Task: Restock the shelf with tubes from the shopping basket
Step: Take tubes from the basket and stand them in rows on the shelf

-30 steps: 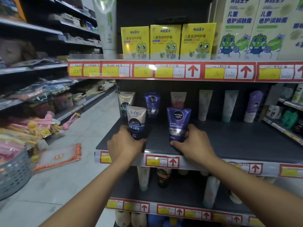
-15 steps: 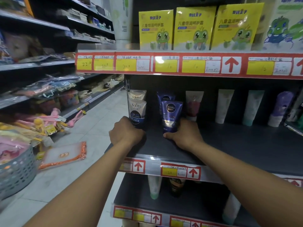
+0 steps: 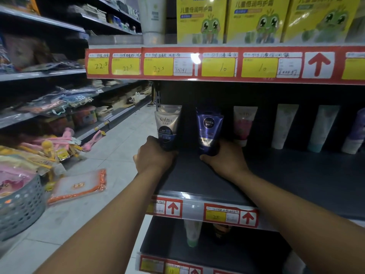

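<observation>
My left hand (image 3: 154, 158) grips the base of a beige and dark blue Softto tube (image 3: 166, 127) standing upright near the left end of the dark shelf (image 3: 286, 175). Another Softto tube stands right behind it. My right hand (image 3: 224, 159) grips the base of a blue Nivea Men tube (image 3: 209, 129), also upright, with a second blue tube close behind. Both tubes sit deep on the shelf near the back row. The grey shopping basket (image 3: 21, 206) stands on the floor at the far left.
More tubes line the shelf's back: a pink one (image 3: 244, 125), pale ones (image 3: 284, 125) and a purple one at the right edge. Yellow boxes (image 3: 201, 18) sit on the shelf above. An orange-edged packet (image 3: 79, 185) lies on the aisle floor. Lower shelves hold several tubes.
Both hands have pushed their tubes further back on the shelf, up against the matching tubes in the back row. The camera has moved closer to the shelf.
</observation>
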